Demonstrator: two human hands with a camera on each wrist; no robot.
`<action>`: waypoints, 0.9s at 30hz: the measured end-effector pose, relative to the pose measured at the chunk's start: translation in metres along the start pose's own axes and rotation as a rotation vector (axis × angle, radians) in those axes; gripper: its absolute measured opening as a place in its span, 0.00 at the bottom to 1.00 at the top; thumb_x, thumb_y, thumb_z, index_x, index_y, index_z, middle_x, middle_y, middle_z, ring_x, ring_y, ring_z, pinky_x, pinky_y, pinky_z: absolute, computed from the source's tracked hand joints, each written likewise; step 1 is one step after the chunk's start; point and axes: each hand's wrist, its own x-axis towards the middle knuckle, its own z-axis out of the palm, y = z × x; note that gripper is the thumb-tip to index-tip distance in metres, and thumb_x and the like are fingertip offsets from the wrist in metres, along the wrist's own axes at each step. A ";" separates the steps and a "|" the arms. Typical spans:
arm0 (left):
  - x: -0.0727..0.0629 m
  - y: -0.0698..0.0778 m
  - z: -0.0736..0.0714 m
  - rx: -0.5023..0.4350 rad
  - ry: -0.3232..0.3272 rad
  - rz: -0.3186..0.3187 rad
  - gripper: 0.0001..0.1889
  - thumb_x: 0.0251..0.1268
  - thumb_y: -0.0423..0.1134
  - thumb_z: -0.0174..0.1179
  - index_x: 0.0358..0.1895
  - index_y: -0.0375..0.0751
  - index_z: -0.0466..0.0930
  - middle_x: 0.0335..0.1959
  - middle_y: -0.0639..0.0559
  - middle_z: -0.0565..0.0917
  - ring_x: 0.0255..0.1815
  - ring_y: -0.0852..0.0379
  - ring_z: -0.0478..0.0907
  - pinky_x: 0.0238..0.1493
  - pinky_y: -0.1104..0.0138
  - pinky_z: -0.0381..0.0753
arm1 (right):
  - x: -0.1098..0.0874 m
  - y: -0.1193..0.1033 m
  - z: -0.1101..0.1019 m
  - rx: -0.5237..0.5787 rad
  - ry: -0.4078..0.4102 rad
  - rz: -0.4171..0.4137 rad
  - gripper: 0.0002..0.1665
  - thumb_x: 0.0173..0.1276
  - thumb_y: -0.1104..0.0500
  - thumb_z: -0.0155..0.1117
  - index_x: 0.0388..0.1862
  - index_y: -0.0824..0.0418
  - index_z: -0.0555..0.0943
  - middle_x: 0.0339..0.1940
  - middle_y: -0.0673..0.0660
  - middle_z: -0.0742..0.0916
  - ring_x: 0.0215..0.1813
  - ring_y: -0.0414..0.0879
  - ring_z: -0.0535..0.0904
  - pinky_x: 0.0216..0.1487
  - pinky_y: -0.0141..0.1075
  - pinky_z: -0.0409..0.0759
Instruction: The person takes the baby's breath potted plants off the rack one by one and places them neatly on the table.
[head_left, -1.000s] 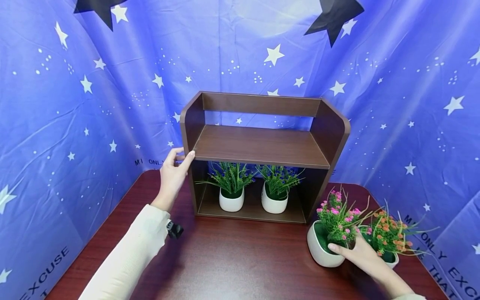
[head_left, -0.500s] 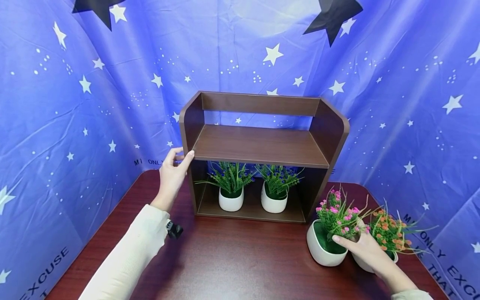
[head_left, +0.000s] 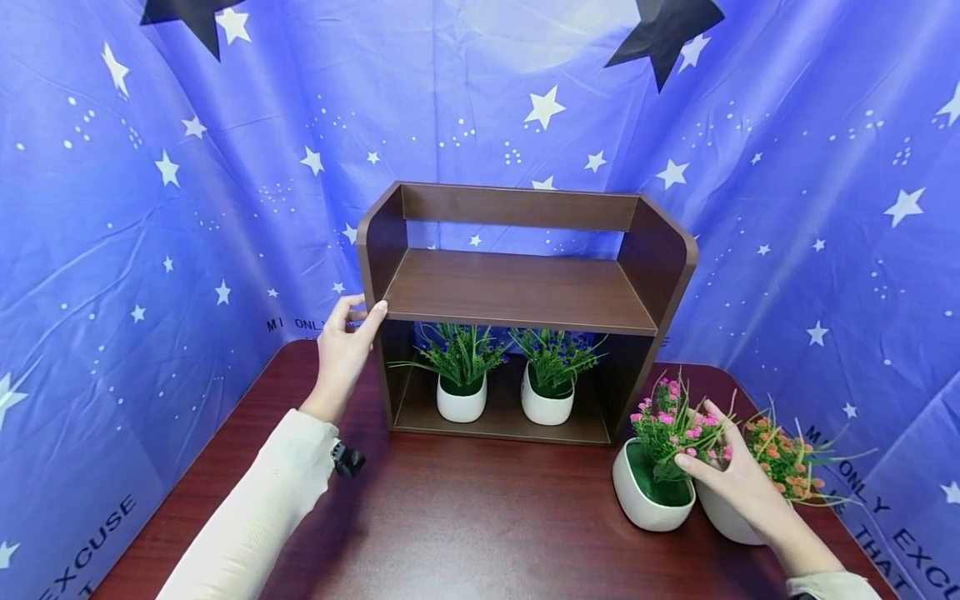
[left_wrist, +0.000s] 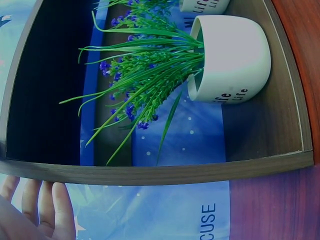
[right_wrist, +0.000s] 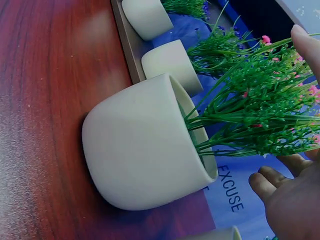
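My left hand (head_left: pixel 345 350) holds the left side panel of a dark brown two-tier shelf (head_left: pixel 517 287), thumb at the front edge. In the left wrist view its fingers (left_wrist: pixel 61 212) lie against the panel's outer face. A white pot with pink flowers (head_left: pixel 652 496) stands on the table to the right of the shelf. Around its foliage my right hand (head_left: pixel 731 479) is spread, thumb apart from the fingers; in the right wrist view the leaves (right_wrist: pixel 265 105) come between them. Behind that hand is a pot with orange flowers (head_left: pixel 783 467), partly hidden.
Two white pots with blue flowers stand on the lower tier, one on the left (head_left: pixel 461 407) and one on the right (head_left: pixel 547 408). The dark red table (head_left: pixel 480 517) stretches in front. A blue curtain with stars (head_left: pixel 495 92) surrounds it.
My right hand has slid up and slightly right, off the pink-flowered pot's rim to its foliage, and its fingers have spread. The left hand and shelf stay as they were.
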 end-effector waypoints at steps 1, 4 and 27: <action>0.000 0.000 0.000 0.000 0.000 0.002 0.22 0.64 0.58 0.67 0.53 0.47 0.82 0.41 0.47 0.82 0.27 0.62 0.76 0.27 0.74 0.79 | 0.001 -0.001 0.000 -0.004 0.004 -0.005 0.57 0.72 0.56 0.64 0.83 0.46 0.36 0.79 0.74 0.39 0.72 0.82 0.40 0.61 0.80 0.47; 0.000 0.000 0.000 0.001 0.002 0.005 0.22 0.64 0.57 0.67 0.53 0.47 0.82 0.41 0.47 0.82 0.27 0.62 0.76 0.26 0.74 0.79 | 0.001 -0.003 0.000 0.000 0.011 -0.017 0.56 0.72 0.57 0.64 0.83 0.45 0.36 0.79 0.73 0.39 0.72 0.83 0.42 0.62 0.79 0.49; 0.000 0.001 0.001 -0.001 0.009 0.002 0.22 0.63 0.57 0.67 0.52 0.47 0.82 0.39 0.49 0.81 0.25 0.59 0.76 0.26 0.73 0.78 | 0.023 -0.051 -0.006 -0.041 0.154 -0.184 0.46 0.78 0.58 0.58 0.82 0.62 0.43 0.73 0.73 0.67 0.60 0.27 0.70 0.51 0.18 0.71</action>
